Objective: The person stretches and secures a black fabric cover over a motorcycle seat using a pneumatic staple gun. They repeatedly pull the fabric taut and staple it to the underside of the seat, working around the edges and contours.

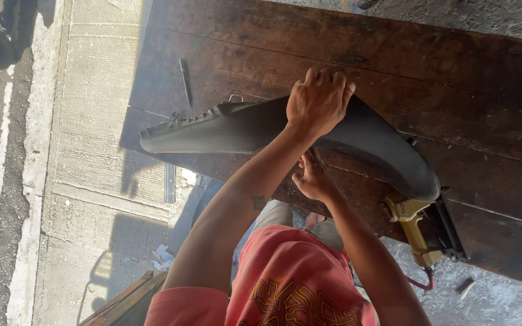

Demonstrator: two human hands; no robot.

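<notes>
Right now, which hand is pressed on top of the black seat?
The left hand, fingers curled over the black seat from above; the right hand sits lower, at its near edge.

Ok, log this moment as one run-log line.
left hand: pressing on black seat cover | right hand: at cover's lower edge, grip unclear | yellow staple gun: lying on wooden bench

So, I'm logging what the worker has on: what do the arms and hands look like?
Both arms are bare from short coral-red sleeves down. No gloves, watch or rings visible on the left hand or right hand. A small dark mark sits on the left forearm.
</notes>
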